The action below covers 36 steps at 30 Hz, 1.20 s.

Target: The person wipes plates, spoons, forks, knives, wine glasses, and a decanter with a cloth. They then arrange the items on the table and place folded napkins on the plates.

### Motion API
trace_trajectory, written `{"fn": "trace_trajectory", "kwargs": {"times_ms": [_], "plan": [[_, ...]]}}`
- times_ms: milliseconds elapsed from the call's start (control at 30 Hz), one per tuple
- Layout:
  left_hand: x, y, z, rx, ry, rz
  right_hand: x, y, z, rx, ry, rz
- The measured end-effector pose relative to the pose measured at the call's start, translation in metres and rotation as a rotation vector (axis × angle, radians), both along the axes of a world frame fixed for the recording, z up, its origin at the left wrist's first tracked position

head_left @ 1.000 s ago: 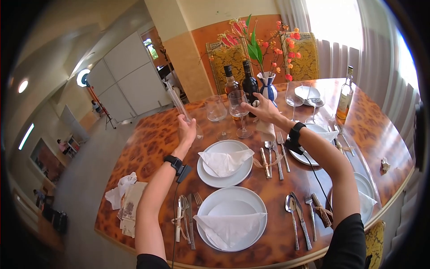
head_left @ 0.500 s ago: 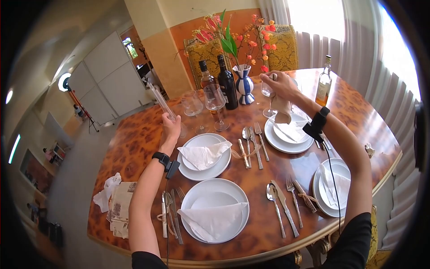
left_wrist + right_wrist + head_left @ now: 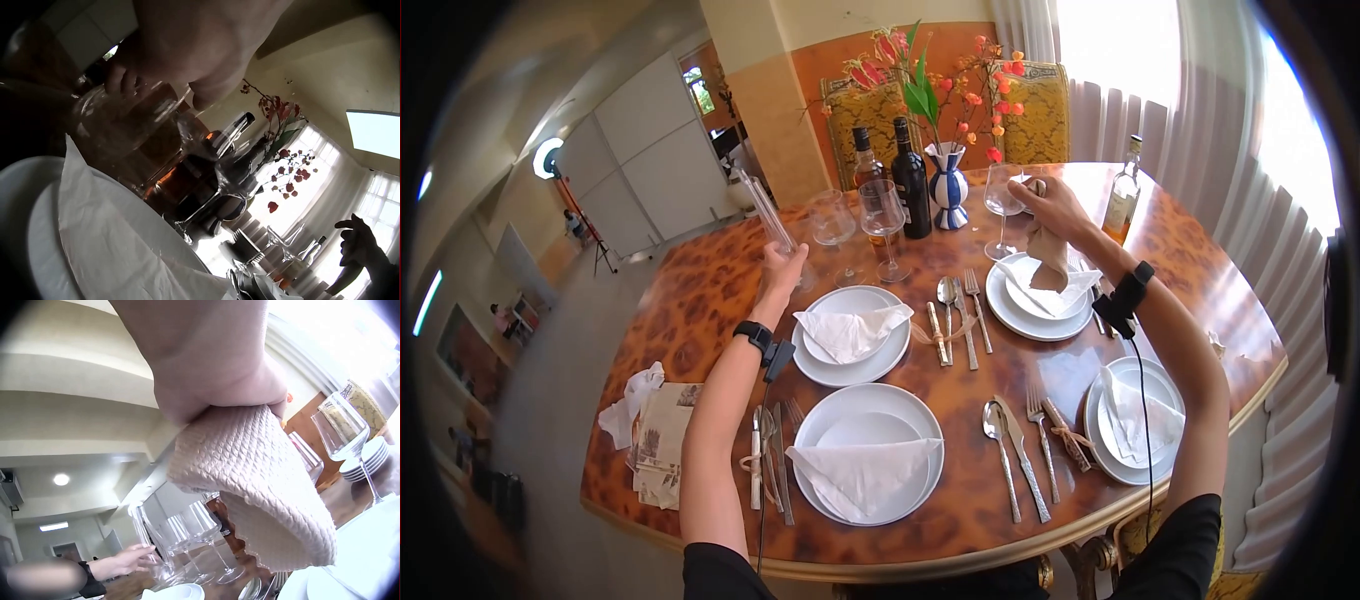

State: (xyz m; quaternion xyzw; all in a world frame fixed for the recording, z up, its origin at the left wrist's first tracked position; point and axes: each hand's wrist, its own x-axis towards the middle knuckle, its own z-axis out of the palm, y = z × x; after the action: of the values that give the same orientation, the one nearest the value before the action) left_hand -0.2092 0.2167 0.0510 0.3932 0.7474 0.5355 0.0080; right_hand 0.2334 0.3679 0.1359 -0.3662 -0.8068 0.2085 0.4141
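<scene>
My left hand grips a tall clear glass vessel at the far left of the table, its top leaning left; the right wrist view shows this hand beside the glass. From my right hand hangs a beige textured cloth, above a folded white napkin on the far right plate. The cloth fills the middle of the right wrist view, bunched at the top under the hand. A stemmed glass stands just left of my right hand.
Two stemmed glasses and dark bottles stand near a striped vase of flowers. Plates with napkins, cutlery and another bottle are around the table. Papers lie at the left edge.
My right hand has moved right with the cloth, from beside the middle stemmed glasses to above the far right plate. My left hand still holds the glass vessel. The head view has shifted.
</scene>
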Motion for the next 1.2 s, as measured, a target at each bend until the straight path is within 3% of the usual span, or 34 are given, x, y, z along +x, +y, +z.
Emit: {"fn": "trace_trajectory", "kwargs": {"times_ms": [100,233,267,333,467,500,567,600,667,767,833,933,1033,1100,1200], "plan": [[-0.053,0.017,-0.031,0.011,-0.079,-0.069,-0.001,-0.011,0.001,-0.105,-0.021,0.014],[-0.045,-0.018,-0.016,0.213,0.027,-0.033,0.005,-0.044,0.014,-0.265,0.086,0.101],[-0.041,-0.031,-0.009,0.212,0.009,-0.020,0.007,-0.045,0.014,-0.268,0.066,0.110],[-0.038,-0.056,0.005,0.164,-0.041,-0.192,0.015,-0.044,0.014,-0.260,0.115,0.099],[-0.033,-0.079,0.018,0.130,0.023,-0.170,0.020,-0.071,0.014,-0.327,0.161,0.177],[-0.039,-0.074,0.016,0.143,0.009,-0.155,0.020,-0.078,0.011,-0.359,0.168,0.176],[-0.051,-0.063,0.002,0.152,0.244,-0.058,0.026,-0.096,0.005,-0.359,0.067,0.163],[-0.047,-0.061,-0.002,0.169,0.232,-0.040,0.028,-0.111,0.003,-0.342,0.030,0.164],[-0.033,-0.048,-0.004,-0.054,0.151,0.006,0.033,-0.140,-0.001,-0.298,-0.003,0.196],[-0.044,-0.002,-0.033,-0.104,0.113,0.000,0.046,-0.182,0.003,-0.292,-0.096,0.191],[-0.017,-0.008,-0.010,-0.139,0.045,0.008,0.055,-0.198,0.007,-0.317,-0.151,0.182],[0.026,-0.034,0.025,-0.245,-0.006,0.041,0.069,-0.204,0.006,-0.340,-0.168,0.180],[0.009,-0.022,0.007,-0.348,0.001,0.044,0.077,-0.203,0.003,-0.427,-0.120,0.192],[-0.005,-0.017,-0.008,-0.070,0.099,-0.086,0.076,-0.198,-0.001,-0.418,-0.125,0.185],[-0.023,-0.015,-0.014,-0.145,0.125,-0.044,0.074,-0.190,-0.008,-0.413,-0.128,0.164]]}}
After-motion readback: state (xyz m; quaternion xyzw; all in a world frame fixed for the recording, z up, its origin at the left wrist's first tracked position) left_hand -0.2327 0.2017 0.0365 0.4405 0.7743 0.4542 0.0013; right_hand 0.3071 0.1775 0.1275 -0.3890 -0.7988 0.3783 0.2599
